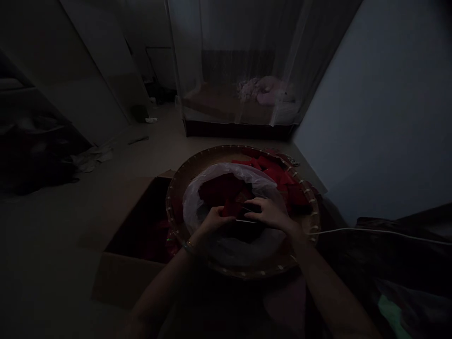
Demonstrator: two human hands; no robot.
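Note:
The scene is very dark. My left hand, with a bracelet at its wrist, pinches a small red piece, perhaps cloth or paper; its exact kind is unclear. Just to the right, my right hand has its fingers curled in toward the red piece. A thin pale line shows by its fingertips, and I cannot make out what they hold. Both hands are over a whitish plastic bag, spread open with dark red items inside. The bag sits in a round woven bamboo tray.
More red pieces lie along the tray's right side. An open cardboard box with red contents stands at left. A white cord runs from the tray to the right. Beyond are a netted bed and a pale wall.

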